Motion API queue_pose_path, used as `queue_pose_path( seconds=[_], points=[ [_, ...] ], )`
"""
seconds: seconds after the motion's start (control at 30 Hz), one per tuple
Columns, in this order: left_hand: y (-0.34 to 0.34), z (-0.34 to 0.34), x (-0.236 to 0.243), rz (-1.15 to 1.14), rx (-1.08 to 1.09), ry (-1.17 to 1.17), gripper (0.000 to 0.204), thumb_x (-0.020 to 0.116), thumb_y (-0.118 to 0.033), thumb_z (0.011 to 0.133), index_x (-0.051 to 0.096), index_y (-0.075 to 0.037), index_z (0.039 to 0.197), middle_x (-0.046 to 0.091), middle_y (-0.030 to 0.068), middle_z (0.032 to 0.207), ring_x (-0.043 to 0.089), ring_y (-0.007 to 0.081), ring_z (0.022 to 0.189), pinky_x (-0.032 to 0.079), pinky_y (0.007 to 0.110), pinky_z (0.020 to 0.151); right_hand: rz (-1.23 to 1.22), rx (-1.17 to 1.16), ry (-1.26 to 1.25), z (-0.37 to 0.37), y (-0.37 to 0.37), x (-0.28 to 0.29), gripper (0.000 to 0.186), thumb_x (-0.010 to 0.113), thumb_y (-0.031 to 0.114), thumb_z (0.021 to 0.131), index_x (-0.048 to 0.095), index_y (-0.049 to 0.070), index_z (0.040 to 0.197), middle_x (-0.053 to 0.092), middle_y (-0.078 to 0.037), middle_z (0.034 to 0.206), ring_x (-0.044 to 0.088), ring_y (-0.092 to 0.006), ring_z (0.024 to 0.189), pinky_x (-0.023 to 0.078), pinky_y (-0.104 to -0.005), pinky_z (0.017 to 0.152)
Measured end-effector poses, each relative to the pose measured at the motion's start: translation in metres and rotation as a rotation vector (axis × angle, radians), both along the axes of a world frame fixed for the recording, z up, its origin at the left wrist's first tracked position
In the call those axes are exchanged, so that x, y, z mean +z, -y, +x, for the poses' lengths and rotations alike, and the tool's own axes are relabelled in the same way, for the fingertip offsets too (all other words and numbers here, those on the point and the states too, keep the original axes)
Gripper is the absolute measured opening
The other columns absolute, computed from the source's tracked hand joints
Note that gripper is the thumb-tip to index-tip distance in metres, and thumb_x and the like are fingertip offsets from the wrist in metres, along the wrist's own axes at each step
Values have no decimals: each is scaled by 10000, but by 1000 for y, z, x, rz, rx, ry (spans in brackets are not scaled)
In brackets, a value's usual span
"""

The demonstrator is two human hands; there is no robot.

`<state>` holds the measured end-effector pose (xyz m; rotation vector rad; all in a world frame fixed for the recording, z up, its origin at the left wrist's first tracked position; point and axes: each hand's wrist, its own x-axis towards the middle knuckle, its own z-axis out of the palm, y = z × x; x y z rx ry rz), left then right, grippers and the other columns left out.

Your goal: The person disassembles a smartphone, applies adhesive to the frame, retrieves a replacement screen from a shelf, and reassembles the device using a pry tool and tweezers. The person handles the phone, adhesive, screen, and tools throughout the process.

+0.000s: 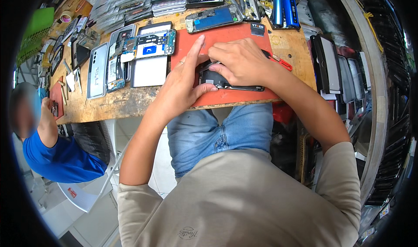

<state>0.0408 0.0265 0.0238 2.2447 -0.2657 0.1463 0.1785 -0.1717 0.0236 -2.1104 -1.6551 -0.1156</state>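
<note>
A dark, opened phone [237, 87] lies on the red mat [235, 37] in front of me, mostly covered by my hands. My left hand [188, 78] grips its left side, thumb on the near edge and index finger stretched out away from me. Bent over the phone's upper part is my right hand [239, 63], with thumb and fingers pinched together. A thin greyish sliver shows at those fingertips, but its kind is hidden. Just right of the right hand lies a red-handled tool [282, 63].
Beyond the hands lies another opened phone [213, 18]. Disassembled phones [118, 57] and a white box [149, 72] stand on the wooden bench [126, 107] at left. Stacked clear packages [124, 5] fill the back. A person in blue [65, 155] sits at far left.
</note>
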Motion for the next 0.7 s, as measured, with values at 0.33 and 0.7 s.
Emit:
queue_pose_path(
  seconds=[0.33, 0.7],
  points=[
    [2, -6, -11, -21, 57, 100, 1325, 936, -159, 812, 2, -96, 1750, 508, 325, 1597, 597, 414, 1438, 513, 480, 1179, 85, 55, 32, -4, 2, -10, 251, 791, 253, 905, 618, 84, 973, 695, -94, 921, 733, -340, 857, 541, -488, 666],
    [3, -9, -11, 7, 49, 127, 1251, 919, -122, 829, 81, -118, 1758, 543, 307, 1562, 616, 399, 1415, 547, 477, 1135, 126, 215, 95, 10, -1, -6, 282, 796, 285, 896, 616, 77, 958, 670, -94, 899, 713, -335, 853, 555, -453, 687]
  ],
)
